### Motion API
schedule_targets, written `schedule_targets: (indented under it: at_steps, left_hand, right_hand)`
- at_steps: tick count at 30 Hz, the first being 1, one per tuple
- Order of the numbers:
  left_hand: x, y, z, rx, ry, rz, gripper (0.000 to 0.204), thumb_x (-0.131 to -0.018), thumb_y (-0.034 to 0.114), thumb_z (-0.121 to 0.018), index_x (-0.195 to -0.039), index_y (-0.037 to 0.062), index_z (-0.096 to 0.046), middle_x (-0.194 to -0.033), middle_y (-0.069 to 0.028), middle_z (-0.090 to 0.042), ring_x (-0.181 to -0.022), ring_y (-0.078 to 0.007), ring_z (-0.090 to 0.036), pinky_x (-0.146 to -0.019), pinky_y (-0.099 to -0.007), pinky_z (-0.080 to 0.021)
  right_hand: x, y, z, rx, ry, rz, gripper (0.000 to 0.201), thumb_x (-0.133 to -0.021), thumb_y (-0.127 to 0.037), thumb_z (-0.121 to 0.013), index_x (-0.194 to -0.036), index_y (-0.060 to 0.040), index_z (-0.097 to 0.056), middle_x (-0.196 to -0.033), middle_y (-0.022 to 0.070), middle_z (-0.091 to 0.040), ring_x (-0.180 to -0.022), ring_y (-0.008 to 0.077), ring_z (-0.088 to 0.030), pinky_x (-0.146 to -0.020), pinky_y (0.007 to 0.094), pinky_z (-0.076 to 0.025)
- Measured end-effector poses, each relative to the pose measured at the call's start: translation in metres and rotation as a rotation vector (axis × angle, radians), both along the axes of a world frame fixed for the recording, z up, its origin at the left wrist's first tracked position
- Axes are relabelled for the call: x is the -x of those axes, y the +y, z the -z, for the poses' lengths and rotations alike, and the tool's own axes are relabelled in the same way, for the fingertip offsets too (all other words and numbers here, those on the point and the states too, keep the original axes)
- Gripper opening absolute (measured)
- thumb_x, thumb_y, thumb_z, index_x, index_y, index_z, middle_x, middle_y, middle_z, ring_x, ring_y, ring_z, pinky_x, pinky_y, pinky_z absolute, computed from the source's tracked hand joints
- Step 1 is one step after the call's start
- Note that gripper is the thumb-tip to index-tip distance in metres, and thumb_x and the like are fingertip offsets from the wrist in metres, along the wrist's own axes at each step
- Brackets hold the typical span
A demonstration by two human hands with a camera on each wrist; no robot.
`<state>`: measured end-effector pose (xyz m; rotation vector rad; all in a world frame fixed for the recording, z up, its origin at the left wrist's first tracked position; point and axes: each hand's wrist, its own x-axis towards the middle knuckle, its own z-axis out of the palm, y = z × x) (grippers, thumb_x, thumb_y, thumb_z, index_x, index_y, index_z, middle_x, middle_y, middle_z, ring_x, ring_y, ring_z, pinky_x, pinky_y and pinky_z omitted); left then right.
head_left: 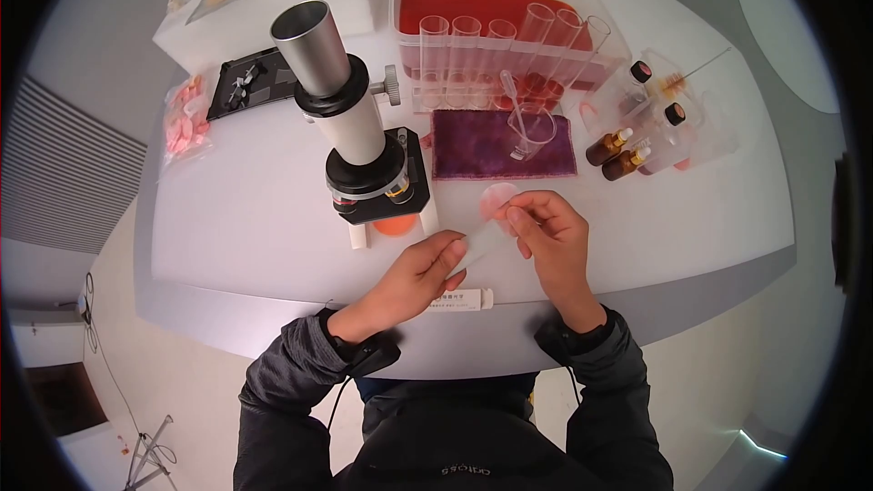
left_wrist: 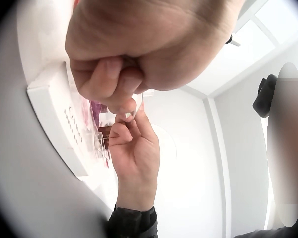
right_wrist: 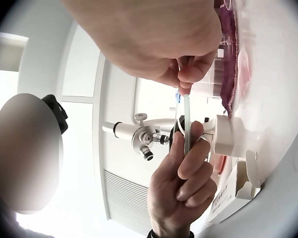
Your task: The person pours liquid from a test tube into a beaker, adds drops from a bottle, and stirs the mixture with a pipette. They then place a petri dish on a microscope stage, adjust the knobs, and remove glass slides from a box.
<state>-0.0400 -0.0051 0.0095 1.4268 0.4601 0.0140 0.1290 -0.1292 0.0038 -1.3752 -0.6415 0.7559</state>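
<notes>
Over the front of the table, my left hand [head_left: 414, 277] grips a small stack of glass microscope slides [right_wrist: 187, 121] by one end, thumb on one face and curled fingers on the other. Opposite it, my right hand [head_left: 556, 241] pinches with thumb and forefinger at the far end of the glass. In the right wrist view one thin clear slide [right_wrist: 177, 111] stands slightly apart from the stack and runs up to those fingertips. Below the hands lies a small white carton [head_left: 453, 300], its end flap open. A pink disc [head_left: 498, 200] lies on the table just beyond the right fingertips.
A microscope [head_left: 359, 136] stands left of the hands, an orange disc [head_left: 396, 225] by its base. Behind are a purple cloth [head_left: 459, 150] bearing a small beaker [head_left: 536, 132], a test tube rack [head_left: 455, 91] and a red-filled tub [head_left: 396, 14]. Dropper bottles [head_left: 623, 164] stand right.
</notes>
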Motion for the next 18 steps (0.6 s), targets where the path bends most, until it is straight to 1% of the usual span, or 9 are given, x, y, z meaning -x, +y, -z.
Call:
schedule_targets:
  at_steps: [4, 10, 13, 16, 18]
  left_hand:
    - [0.001, 0.001, -0.003, 0.057, 0.015, -0.004, 0.036, -0.108, 0.035, -0.036, -0.109, 0.0048, -0.055, -0.071, 0.0049, -0.049, -0.058, -0.0030, -0.041, -0.054, -0.0192, -0.036]
    - [0.001, 0.002, -0.005, 0.078, 0.010, 0.005, 0.044, -0.107, 0.044, -0.033, -0.102, 0.0060, -0.054, -0.071, 0.0044, -0.050, -0.057, -0.0027, -0.040, -0.052, -0.0181, -0.035]
    - [0.000, 0.003, -0.008, 0.116, 0.044, -0.018, 0.047, -0.106, 0.048, -0.033, -0.099, 0.0058, -0.052, -0.070, 0.0043, -0.049, -0.057, -0.0028, -0.040, -0.052, -0.0180, -0.034]
    - [0.001, 0.006, -0.011, 0.198, 0.040, -0.022, 0.043, -0.106, 0.044, -0.039, -0.100, 0.0045, -0.054, -0.069, 0.0044, -0.048, -0.059, -0.0029, -0.041, -0.053, -0.0190, -0.035]
    - [-0.001, 0.004, -0.001, 0.103, -0.002, -0.015, 0.037, -0.105, 0.039, -0.044, -0.101, 0.0036, -0.055, -0.069, 0.0044, -0.048, -0.060, -0.0031, -0.041, -0.055, -0.0199, -0.035]
  right_hand:
    - [-0.001, -0.001, 0.001, -0.002, 0.005, -0.001, 0.012, -0.095, -0.007, -0.062, -0.104, 0.0009, -0.061, -0.095, 0.0112, -0.071, -0.069, 0.0054, -0.055, -0.051, 0.0193, -0.039]
    - [0.000, 0.000, 0.000, 0.004, -0.010, 0.006, 0.013, -0.095, -0.007, -0.063, -0.105, 0.0013, -0.061, -0.093, 0.0106, -0.071, -0.068, 0.0054, -0.055, -0.051, 0.0192, -0.038]
    - [0.000, 0.000, 0.000, -0.015, -0.007, 0.003, 0.013, -0.095, -0.007, -0.063, -0.105, 0.0015, -0.061, -0.092, 0.0099, -0.070, -0.067, 0.0053, -0.054, -0.051, 0.0192, -0.038]
    - [0.000, 0.000, 0.001, 0.010, -0.011, -0.003, 0.013, -0.094, -0.006, -0.063, -0.104, 0.0018, -0.061, -0.090, 0.0086, -0.069, -0.065, 0.0049, -0.053, -0.050, 0.0188, -0.037]
    - [0.001, 0.000, 0.000, 0.007, -0.029, -0.015, 0.013, -0.092, -0.005, -0.065, -0.104, -0.0009, -0.064, -0.094, 0.0036, -0.068, -0.070, 0.0024, -0.052, -0.057, 0.0168, -0.039]
